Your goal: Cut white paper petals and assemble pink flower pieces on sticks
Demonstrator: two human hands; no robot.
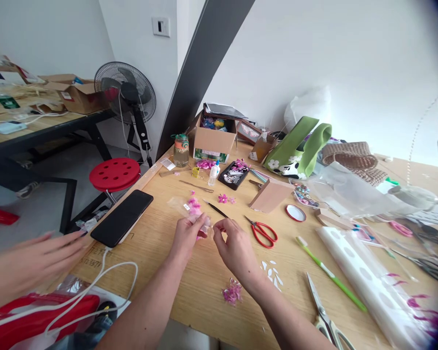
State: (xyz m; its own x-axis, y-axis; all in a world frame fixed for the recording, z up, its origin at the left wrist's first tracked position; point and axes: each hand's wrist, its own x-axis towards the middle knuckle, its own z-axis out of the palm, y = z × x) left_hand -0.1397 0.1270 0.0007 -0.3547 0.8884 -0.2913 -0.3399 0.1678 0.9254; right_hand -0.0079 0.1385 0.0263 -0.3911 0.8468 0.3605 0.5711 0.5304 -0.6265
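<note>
My left hand (188, 234) grips a small clear plastic bag (194, 208) with pink pieces inside and a little white label. Close beside it, my right hand (234, 249) has its fingers curled in a pinch at the bag's near end; whatever they hold is too small to make out. A black pen-like tool (216, 209) lies just beyond my hands. Pink flowers (223, 198) rest farther back, and a heap of pink shreds (232, 291) lies near the front edge. White petal-shaped pieces (272, 273) are scattered by my right forearm.
Red-handled scissors (263, 233), larger scissors (323, 311) and a green toothbrush (332, 274) lie right. A phone (122, 218) with a white cable is left, where another person's hand (40, 257) reaches in. A glue bottle (214, 173), black tray (233, 174) and cardboard box (215, 141) stand behind.
</note>
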